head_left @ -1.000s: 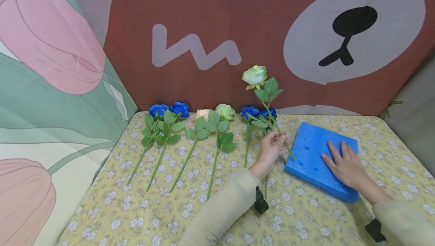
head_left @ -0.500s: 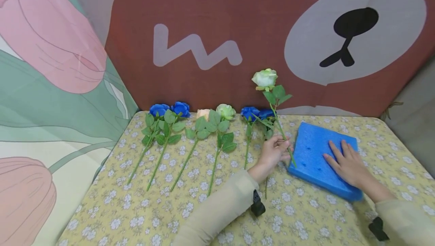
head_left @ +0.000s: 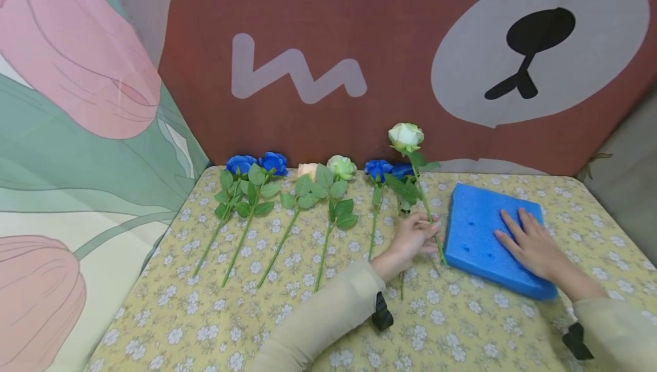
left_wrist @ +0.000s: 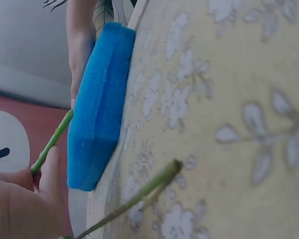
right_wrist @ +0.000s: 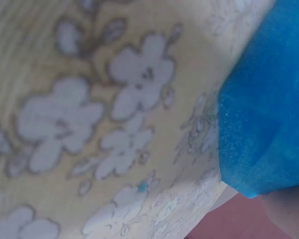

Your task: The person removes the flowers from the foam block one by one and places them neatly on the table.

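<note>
My left hand (head_left: 405, 241) pinches the green stem of a pale white-green rose (head_left: 406, 137), which stands nearly upright, bloom at the top. The stem's lower end (left_wrist: 54, 140) is right at the left edge of a blue foam block (head_left: 477, 226). Several small holes show in the block's top. Flat on its right side rests my right hand (head_left: 531, 246), fingers spread. In the right wrist view only a bit of that hand (right_wrist: 291, 211) shows beside the block (right_wrist: 266, 119).
Left of the block, several artificial roses lie in a row: two blue ones (head_left: 273, 164) at the far left, a peach one (head_left: 307, 170), a green one (head_left: 341, 168), and two more blue ones (head_left: 378, 170). A flowered cloth (head_left: 215, 326) covers the table; a printed backdrop (head_left: 308, 24) stands behind.
My left hand has moved the rose slightly right and lower; its stem end went from over the block's top to its left edge. The block and right hand have shifted slightly right.
</note>
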